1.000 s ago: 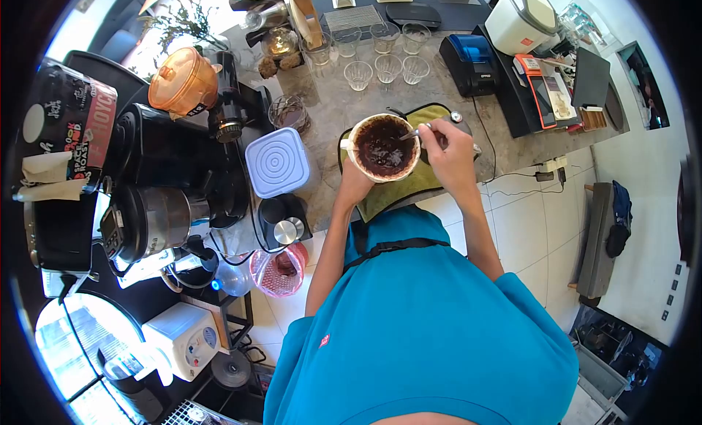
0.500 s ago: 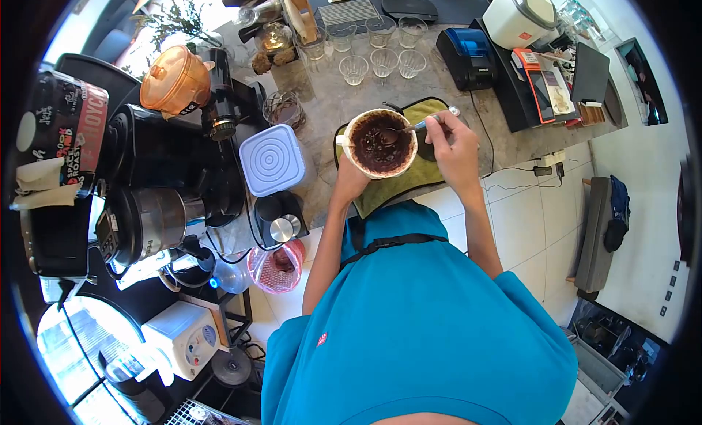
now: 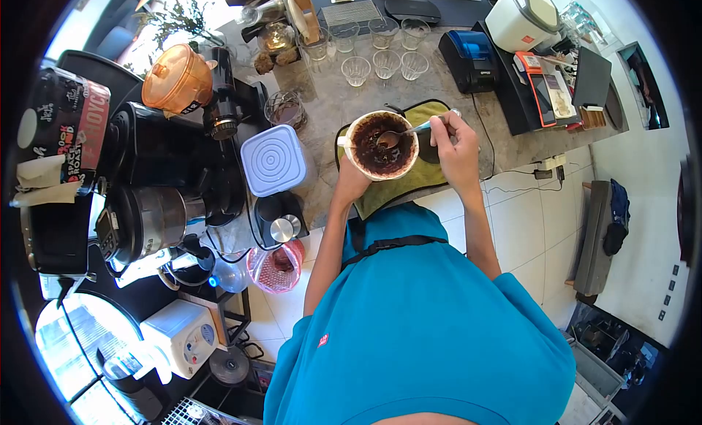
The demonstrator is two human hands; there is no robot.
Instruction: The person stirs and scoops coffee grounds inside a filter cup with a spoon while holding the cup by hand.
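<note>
A white cup (image 3: pixel 359 171) with a dark brown, wet mixture (image 3: pixel 376 153) inside is tilted toward me above the green cloth (image 3: pixel 387 195). My left hand (image 3: pixel 352 180) grips the cup at its lower left, its fingers partly hidden behind it. Pinched in my right hand (image 3: pixel 456 149) is the handle of a spoon (image 3: pixel 390 138). The spoon's bowl, coated brown, is inside the cup over the mixture. Brown smears line the cup's inner wall.
Several clear glasses (image 3: pixel 386 62) stand at the back of the counter. Left of the cup are a lidded container (image 3: pixel 273 160), a glass jug (image 3: pixel 285 111) and a knobbed black device (image 3: pixel 281 229). A black printer (image 3: pixel 469 62) sits at right, its cable running down the counter.
The spoon's bowl has shifted slightly left and down inside the cup, showing more of its metal. My left hand and the cup have barely moved.
</note>
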